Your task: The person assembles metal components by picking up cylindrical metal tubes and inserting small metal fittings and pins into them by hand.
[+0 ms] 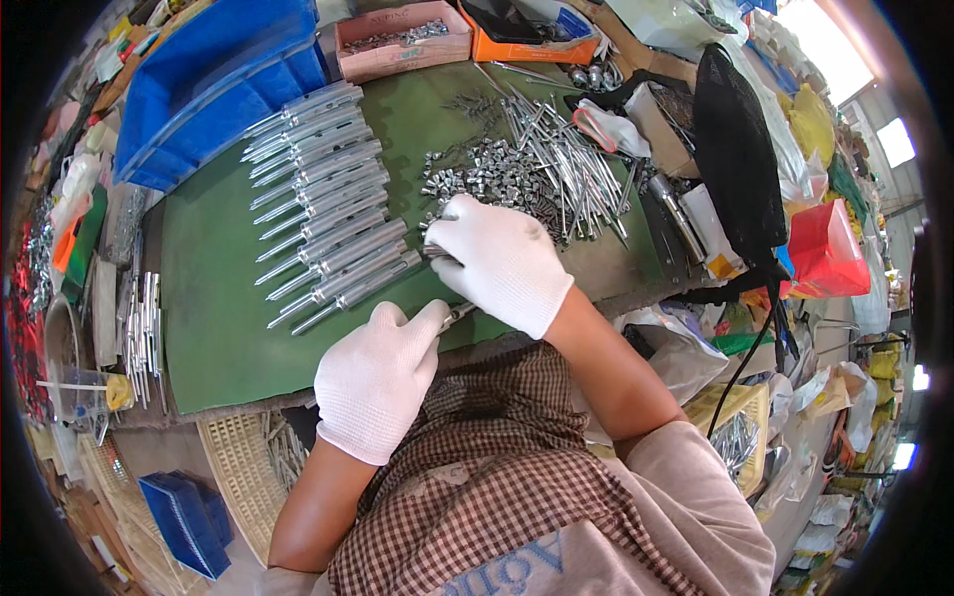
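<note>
My left hand (370, 382), in a white knit glove, is closed near the front edge of the green work mat (214, 338). Its thumb and forefinger pinch a slim metal tube (457, 315), whose far end passes under my right hand (497, 260). That hand, gloved alike, curls at the near edge of a pile of small metal parts (497, 171); its fingertips are partly hidden, and what they hold is unclear. Left of it lies a row of silver metal tubes with thin rods (343, 238), side by side. Loose thin metal rods (571, 164) are heaped beyond my right hand.
A blue bin (214, 89) stands at the far left. Behind the mat are a pink box (402, 45) of small parts and an orange box (537, 45). More metal rods (144, 328) lie at the left edge. Black cloth (735, 149) hangs at right.
</note>
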The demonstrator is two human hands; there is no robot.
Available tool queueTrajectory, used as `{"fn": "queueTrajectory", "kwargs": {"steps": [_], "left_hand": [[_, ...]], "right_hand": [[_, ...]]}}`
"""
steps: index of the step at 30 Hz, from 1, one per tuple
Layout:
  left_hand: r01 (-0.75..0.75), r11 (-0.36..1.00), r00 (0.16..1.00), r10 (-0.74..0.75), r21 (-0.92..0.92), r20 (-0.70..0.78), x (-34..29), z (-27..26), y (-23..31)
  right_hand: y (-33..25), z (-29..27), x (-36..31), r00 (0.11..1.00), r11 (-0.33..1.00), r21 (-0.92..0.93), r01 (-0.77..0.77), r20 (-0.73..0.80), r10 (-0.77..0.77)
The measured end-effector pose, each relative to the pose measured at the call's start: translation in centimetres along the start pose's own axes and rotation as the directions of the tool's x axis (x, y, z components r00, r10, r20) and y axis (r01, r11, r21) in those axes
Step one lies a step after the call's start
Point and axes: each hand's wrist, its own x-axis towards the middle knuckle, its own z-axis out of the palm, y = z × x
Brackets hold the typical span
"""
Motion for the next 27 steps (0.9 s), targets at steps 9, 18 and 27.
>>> {"fn": "queueTrajectory", "kwargs": {"steps": [9, 18, 27], "left_hand": [[0.012, 1.0, 1.0, -0.012, -0.015, 0.003, 0.0, 0.1, -0.2], [-0.003, 1.0, 1.0, 0.003, -0.023, 0.005, 0.3, -0.1, 0.3], [-0.003, 0.999, 1.0, 0.003, -0.051, -0.007, 0.1, 0.1, 0.0]], "right_hand": [[1.3, -1.6, 0.8, 0.998, 0.998, 0.027, -0.062, -0.03, 0.063], [2.2, -0.8, 7.9, 0.969, 0.909, -0.356, 0.216, 0.195, -0.154], [-0.7, -2.9, -2.9, 0.994, 0.902, 0.417, -0.112, 0.061, 0.095]]}}
